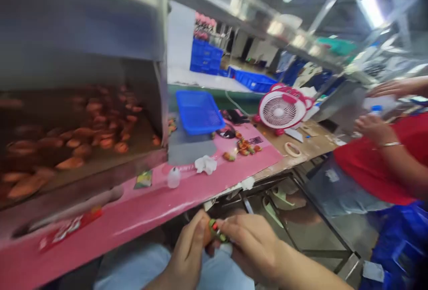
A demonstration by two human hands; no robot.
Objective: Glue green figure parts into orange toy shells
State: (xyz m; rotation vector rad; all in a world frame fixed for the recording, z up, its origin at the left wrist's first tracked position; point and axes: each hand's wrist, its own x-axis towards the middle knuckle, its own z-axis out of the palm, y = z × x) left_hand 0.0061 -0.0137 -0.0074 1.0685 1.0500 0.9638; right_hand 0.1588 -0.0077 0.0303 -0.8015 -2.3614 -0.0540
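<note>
My left hand point(187, 250) and my right hand point(250, 246) are low in the view, in front of my lap. Together they pinch a small orange piece point(216, 232) with green and red parts on it, and my fingers hide much of it. Just beyond my hands runs the edge of a pink-topped workbench point(160, 205). A small heap of similar orange and green pieces point(243, 146) lies farther off on the pink surface, out of reach of my fingers. A metal bin point(73, 143) of blurred orange shapes stands to the left.
A blue plastic basket point(199, 112), white cloth point(205, 164), small plastic bottle point(174, 177) and pink-and-white fan point(281, 109) stand on the bench. A co-worker in a red shirt point(374, 174) works at the right, with hands point(372, 128) near the bench. Metal table legs stand below.
</note>
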